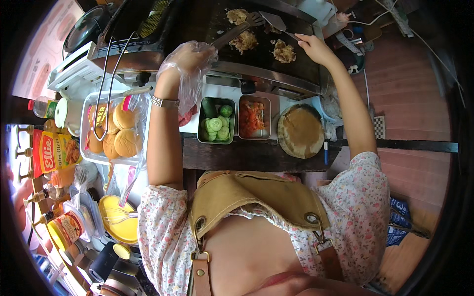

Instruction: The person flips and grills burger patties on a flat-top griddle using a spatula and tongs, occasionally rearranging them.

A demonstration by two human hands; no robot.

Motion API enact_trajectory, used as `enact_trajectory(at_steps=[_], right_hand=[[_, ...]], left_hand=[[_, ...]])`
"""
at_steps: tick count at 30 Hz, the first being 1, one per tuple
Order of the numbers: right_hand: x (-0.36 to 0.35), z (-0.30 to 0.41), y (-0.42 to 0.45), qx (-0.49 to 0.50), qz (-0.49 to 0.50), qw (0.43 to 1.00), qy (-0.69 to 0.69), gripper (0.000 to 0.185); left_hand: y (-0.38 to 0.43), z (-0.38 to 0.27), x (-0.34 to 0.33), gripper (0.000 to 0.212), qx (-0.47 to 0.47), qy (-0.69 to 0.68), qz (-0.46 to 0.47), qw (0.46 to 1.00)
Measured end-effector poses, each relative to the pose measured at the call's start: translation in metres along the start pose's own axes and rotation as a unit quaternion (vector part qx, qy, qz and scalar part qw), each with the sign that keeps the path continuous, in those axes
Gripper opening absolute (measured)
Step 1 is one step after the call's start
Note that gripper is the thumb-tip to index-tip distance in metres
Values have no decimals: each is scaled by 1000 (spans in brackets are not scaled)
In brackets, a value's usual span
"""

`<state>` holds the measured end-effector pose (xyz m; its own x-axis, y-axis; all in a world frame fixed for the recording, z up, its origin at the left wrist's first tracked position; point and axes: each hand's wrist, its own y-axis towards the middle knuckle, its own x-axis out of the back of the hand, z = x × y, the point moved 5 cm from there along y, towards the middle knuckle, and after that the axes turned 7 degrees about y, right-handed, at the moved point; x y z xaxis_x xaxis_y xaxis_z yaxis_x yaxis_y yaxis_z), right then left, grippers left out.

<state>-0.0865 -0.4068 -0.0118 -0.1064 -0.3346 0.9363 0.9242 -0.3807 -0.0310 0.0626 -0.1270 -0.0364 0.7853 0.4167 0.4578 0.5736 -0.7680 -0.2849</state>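
Observation:
My left hand, in a clear plastic glove, grips the handle of a dark slotted turner; its head lies over the griddle near the top of the view. In my right hand, bare, is the handle of a metal spatula, its blade close beside the slotted head. Browned, shredded-looking patties lie on the griddle, one of them below the spatula and others around the turner. Part of one patty is hidden by the two tools.
Below the griddle stand metal containers of sliced cucumber and chopped tomato, and a round wooden board. A plastic tub of burger buns sits left, under metal tongs. A marker lies at the board's right.

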Motion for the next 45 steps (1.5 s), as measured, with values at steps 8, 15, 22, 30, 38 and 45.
enact_trajectory(at_steps=[8,15,22,30,38,45], right_hand=[[-2,-4,1,-22,-1,1000,10,32],[3,8,-3,-7,-9,1000,-4,31],[20,1,-4,-7,-33,999,40,32],[-18,27,-13,-61,44,984,-163,35],[-22,45,1,-9,105,958,-265,35],[-21,48,12,-35,114,962,-247,32]], left_hand=[[11,-5,-3,27,-147,24,8,989],[29,-9,-8,29,-171,184,-44,967],[29,-7,-3,19,-174,245,-34,953],[-4,-4,21,31,-16,68,-44,997],[-3,7,23,25,-84,-84,-57,991],[-1,17,24,22,37,-80,-46,995]])
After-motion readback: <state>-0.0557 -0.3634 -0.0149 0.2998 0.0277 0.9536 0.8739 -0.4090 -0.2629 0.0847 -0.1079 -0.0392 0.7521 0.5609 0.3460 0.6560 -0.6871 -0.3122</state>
